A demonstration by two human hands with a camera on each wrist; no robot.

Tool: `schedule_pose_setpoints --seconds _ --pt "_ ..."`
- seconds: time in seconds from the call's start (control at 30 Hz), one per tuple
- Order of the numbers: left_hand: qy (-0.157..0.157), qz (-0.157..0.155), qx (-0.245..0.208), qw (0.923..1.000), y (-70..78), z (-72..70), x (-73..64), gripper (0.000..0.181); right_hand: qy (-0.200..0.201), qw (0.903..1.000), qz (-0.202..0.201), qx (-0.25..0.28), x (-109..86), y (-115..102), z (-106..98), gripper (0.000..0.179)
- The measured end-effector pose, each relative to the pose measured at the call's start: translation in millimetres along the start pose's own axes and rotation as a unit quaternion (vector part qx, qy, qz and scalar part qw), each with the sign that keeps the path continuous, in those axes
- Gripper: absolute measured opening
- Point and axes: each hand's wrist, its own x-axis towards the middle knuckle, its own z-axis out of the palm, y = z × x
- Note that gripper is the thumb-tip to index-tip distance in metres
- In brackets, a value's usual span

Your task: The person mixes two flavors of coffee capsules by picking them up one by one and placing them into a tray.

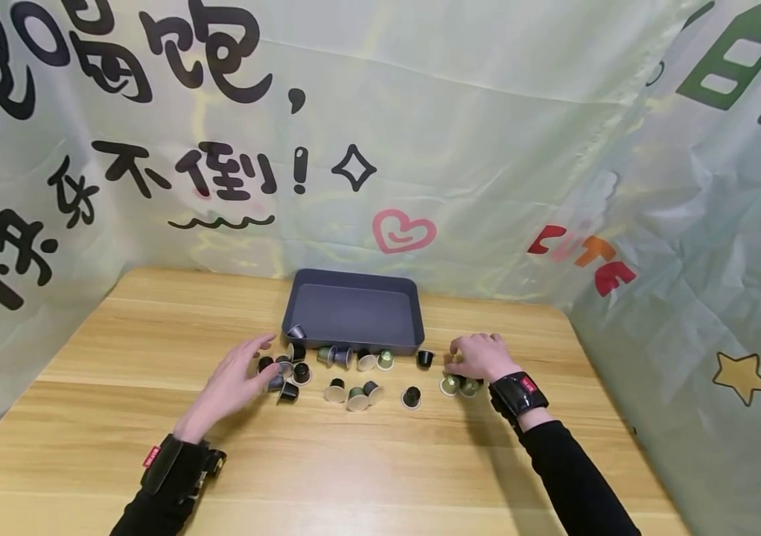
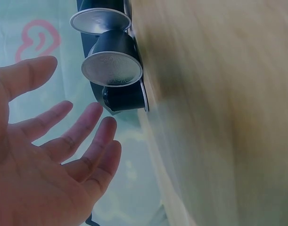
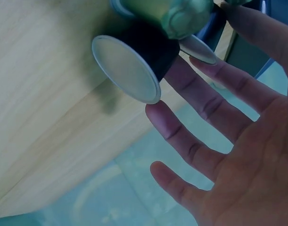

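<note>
My left hand (image 1: 229, 383) reaches beside a cluster of coffee capsules, including a black capsule (image 1: 301, 373), left of the middle. Its fingers are spread, and in the left wrist view several dark capsules (image 2: 116, 59) with silver lids stand just past the fingertips. Over on the right, my right hand (image 1: 484, 356) hovers low by two green capsules (image 1: 450, 384). Seen from the right wrist, its fingers are extended around a black capsule (image 3: 127, 70) with a pale lid, one fingertip at the lid's rim. A green capsule (image 3: 181, 16) lies partly out of frame there.
A dark blue rectangular tray (image 1: 354, 301) stands at the back of the wooden table (image 1: 354, 476), with one dark capsule (image 1: 296, 332) inside at its near left corner. More capsules (image 1: 357, 400) lie scattered before it. Printed cloth (image 1: 488, 149) hangs behind and along both sides.
</note>
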Motion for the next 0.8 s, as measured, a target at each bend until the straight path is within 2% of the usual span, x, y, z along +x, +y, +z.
schedule_pose_setpoints --seconds 0.5,0.67,0.8 --pt "-0.004 0.0 -0.003 1.0 0.3 -0.9 -2.2 0.061 0.008 0.9999 -0.014 0.005 4.4 0.5 -1.1 0.039" --pt "-0.006 -0.002 -0.003 1.0 -0.7 -1.1 -2.2 0.061 0.029 0.9994 -0.012 0.015 1.3 0.3 -3.3 0.039" --pt "-0.006 0.001 -0.002 1.0 -2.4 -0.1 -2.4 0.06 0.066 0.9974 -0.019 0.021 -3.0 0.8 -5.3 0.037"
